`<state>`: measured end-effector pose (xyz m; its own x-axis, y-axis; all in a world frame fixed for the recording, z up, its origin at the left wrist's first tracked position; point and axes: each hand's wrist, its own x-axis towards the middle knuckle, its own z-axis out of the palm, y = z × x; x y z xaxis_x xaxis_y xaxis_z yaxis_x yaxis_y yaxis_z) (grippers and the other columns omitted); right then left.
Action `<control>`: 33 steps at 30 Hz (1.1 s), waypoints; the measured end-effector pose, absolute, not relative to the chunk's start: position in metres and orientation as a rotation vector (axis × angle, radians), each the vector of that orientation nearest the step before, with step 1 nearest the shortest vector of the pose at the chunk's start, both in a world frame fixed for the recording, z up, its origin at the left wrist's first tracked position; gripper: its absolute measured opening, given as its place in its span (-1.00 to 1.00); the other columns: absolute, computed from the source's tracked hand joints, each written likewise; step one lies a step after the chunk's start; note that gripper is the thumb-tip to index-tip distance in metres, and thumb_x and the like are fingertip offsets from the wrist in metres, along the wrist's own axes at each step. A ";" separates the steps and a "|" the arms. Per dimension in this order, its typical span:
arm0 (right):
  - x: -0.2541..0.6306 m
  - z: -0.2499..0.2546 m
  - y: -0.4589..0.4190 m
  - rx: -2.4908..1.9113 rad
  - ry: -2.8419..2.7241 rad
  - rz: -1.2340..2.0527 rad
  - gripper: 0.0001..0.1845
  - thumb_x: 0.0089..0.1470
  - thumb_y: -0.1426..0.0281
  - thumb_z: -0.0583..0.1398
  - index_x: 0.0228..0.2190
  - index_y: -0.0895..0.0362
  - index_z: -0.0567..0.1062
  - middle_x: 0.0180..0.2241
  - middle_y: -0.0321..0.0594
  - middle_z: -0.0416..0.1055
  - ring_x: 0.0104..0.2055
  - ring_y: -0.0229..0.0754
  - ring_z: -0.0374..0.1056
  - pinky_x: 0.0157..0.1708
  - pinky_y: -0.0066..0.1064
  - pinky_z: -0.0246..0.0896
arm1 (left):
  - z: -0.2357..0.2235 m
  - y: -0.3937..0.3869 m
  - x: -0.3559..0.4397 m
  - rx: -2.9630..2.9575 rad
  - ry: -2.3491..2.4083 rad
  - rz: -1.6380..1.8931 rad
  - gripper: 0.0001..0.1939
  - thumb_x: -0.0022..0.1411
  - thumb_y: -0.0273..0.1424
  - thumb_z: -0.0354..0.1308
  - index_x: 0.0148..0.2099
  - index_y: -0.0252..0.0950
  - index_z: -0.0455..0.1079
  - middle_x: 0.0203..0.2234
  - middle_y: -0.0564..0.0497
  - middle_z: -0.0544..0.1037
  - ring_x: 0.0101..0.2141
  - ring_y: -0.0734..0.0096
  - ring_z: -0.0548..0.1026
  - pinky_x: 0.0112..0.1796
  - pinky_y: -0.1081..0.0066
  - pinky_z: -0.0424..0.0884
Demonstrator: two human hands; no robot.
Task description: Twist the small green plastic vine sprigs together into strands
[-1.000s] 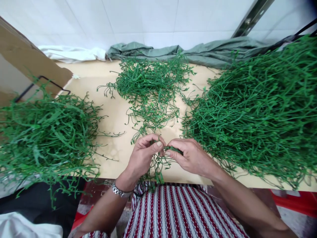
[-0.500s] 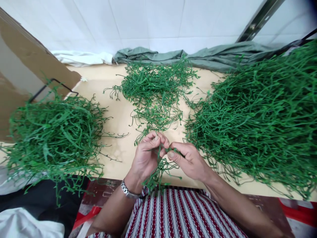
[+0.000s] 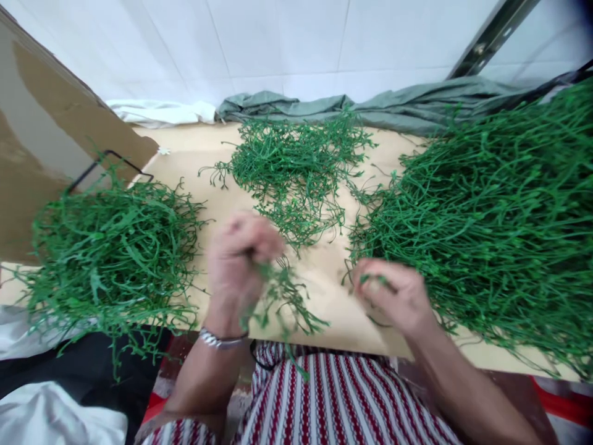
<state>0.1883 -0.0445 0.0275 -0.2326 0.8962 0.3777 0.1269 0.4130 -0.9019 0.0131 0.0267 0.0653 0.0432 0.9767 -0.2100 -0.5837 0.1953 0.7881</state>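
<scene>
My left hand [image 3: 238,262], smeared by motion, is closed around a small bunch of thin green artificial plant stems [image 3: 291,300]; their budded tips hang down and to the right over the table edge. Apart from it, my right hand [image 3: 396,293] is closed with thumb against forefinger, and a short bit of green stem [image 3: 375,279] shows between them. Just beyond my hands lies a loose middle pile of similar stems [image 3: 291,157]. The right hand is close to the near end of a much larger heap of stems [image 3: 491,228].
On the left, a tangled pile of stems [image 3: 115,253] hangs over the table's front edge, beside a cardboard box [image 3: 69,123] and a bent black wire [image 3: 88,173]. Bunched grey-green cloth [image 3: 398,105] runs along the tiled wall [image 3: 287,43]. White cloth [image 3: 60,414] lies at lower left.
My hands were together at the middle, working on the stems. They have drawn apart: the left moved left with the bunch, the right moved right with a short piece.
</scene>
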 end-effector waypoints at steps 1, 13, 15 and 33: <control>0.194 0.031 -0.043 -0.956 -1.664 0.851 -0.85 0.12 0.41 0.08 -0.46 0.12 0.38 -0.54 -0.31 0.26 -0.48 -0.29 0.20 -0.49 -0.45 0.08 | 0.065 0.028 0.015 0.627 0.808 1.227 -0.73 -0.10 -0.55 0.18 -0.64 -0.31 0.11 -0.78 0.18 0.17 -0.73 0.66 0.11 -0.64 0.53 0.12; 0.203 0.042 -0.038 -1.230 -1.656 0.609 -0.81 0.15 0.45 0.04 -0.19 0.06 0.36 -0.40 -0.26 0.37 -0.46 -0.27 0.31 -0.44 -0.41 0.21 | 0.033 0.022 0.027 0.764 0.752 1.074 -0.87 -0.01 -0.48 0.18 -0.54 -0.35 0.31 -0.67 0.06 0.43 -0.57 0.54 0.35 -0.51 0.52 0.20; 0.194 0.040 -0.032 -1.283 -1.771 0.642 -0.77 0.14 0.43 0.05 -0.13 0.07 0.35 -0.33 -0.23 0.39 -0.35 -0.25 0.34 -0.35 -0.41 0.22 | 0.033 0.020 0.027 0.761 0.780 1.073 -0.89 -0.03 -0.48 0.20 -0.54 -0.35 0.35 -0.62 0.05 0.46 -0.54 0.54 0.37 -0.50 0.53 0.21; 0.175 0.014 -0.025 -1.364 -1.886 0.789 -0.90 0.05 0.37 0.16 -0.45 0.14 0.38 -0.53 -0.31 0.32 -0.48 -0.29 0.22 -0.47 -0.48 0.06 | 0.013 0.013 0.011 1.004 0.633 1.042 -0.37 -0.17 -0.21 0.35 -0.02 -0.22 0.28 -0.31 -0.01 0.44 -0.34 0.42 0.40 -0.38 0.49 0.35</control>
